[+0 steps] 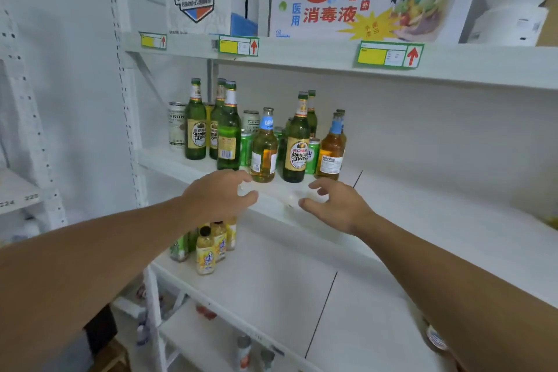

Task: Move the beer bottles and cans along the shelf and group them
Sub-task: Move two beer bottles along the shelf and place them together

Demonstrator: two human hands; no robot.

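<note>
Hands [222,193] [335,205] – empty – before bottles [297,142]

Left hand [219,198]: bare, no glove, ring or watch seen. Right hand [338,207]: bare, likewise unadorned. Both forearms were uncovered along their whole visible length; no sleeve, cuff or strap showed anywhere.
</note>
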